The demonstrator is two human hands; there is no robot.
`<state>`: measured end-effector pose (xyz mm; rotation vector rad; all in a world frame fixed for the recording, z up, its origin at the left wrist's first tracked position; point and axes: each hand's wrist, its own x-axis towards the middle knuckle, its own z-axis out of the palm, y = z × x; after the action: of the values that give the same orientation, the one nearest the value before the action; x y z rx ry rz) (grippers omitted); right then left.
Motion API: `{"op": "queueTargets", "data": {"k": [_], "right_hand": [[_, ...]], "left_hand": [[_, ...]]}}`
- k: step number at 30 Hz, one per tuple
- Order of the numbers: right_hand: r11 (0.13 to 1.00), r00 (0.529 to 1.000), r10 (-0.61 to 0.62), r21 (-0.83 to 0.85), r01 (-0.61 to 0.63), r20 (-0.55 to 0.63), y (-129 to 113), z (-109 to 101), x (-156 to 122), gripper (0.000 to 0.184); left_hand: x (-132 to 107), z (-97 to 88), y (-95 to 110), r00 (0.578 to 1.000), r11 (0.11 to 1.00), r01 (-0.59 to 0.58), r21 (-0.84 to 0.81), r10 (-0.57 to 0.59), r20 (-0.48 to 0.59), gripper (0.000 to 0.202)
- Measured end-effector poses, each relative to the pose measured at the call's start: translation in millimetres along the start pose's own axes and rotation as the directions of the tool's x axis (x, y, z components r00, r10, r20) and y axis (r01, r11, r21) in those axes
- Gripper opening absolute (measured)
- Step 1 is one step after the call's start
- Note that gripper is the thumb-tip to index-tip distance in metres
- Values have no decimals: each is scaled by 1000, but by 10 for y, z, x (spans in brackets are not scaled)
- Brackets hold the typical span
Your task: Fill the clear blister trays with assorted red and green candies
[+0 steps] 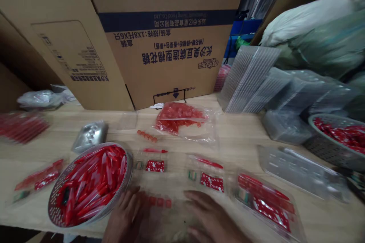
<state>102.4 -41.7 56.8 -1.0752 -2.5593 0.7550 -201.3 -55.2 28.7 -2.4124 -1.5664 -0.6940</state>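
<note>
My left hand [124, 214] is low in the view beside a round perforated basket [129, 174] heaped with red pen-shaped tubes [98, 182]. Its fingertips meet the left end of a row of red translucent cubes [160, 202]; blur hides whether they grip it. On the other side of the row, my right hand [209, 216] has its fingers apart, holding nothing visible. Beyond the hands lie two clear trays, each with a red tube [155, 150] and a red dotted packet [211, 181]. A fuller clear tray [265, 203] sits right of my right hand.
Large cardboard boxes [171, 49] stand at the back. Before them lies a clear bag of red pieces [182, 119], with an orange-red strip [146, 136] nearby. Stacked clear trays [248, 78], loose trays [302, 172] and a grey basket [322, 148] of red packets occupy the right.
</note>
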Motion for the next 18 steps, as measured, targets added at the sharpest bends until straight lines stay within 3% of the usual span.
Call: {"op": "queueTargets", "data": {"k": [1, 3, 6, 9, 11, 15, 18], "right_hand": [[995, 993, -93, 44, 90, 73, -116, 93, 192, 57], [986, 980, -160, 72, 152, 121, -245, 259, 464, 70], [990, 987, -137, -8, 138, 89, -250, 394, 535, 60], [982, 989, -131, -128, 138, 64, -180, 378, 323, 44], [977, 990, -118, -171, 129, 72, -118, 334, 136, 42], [984, 996, -65, -160, 74, 62, 78, 342, -227, 53], [975, 995, -99, -205, 90, -31, 199, 415, -492, 58]], "left_hand": [[-109, -19, -52, 999, 999, -37, 5, 36, 16, 25], [-279, -35, -91, 992, 995, -100, -4, 100, 80, 39], [-427, -37, -61, 981, 993, -92, -74, 103, 163, 66], [-469, -11, 9, 982, 985, -36, -166, 66, 179, 72], [-418, 37, 78, 975, 975, -66, -210, 108, 194, 71], [-133, 193, 278, 919, 910, -319, -264, 365, 149, 52], [77, 290, 425, 812, 806, -545, -231, 576, 97, 33]]}}
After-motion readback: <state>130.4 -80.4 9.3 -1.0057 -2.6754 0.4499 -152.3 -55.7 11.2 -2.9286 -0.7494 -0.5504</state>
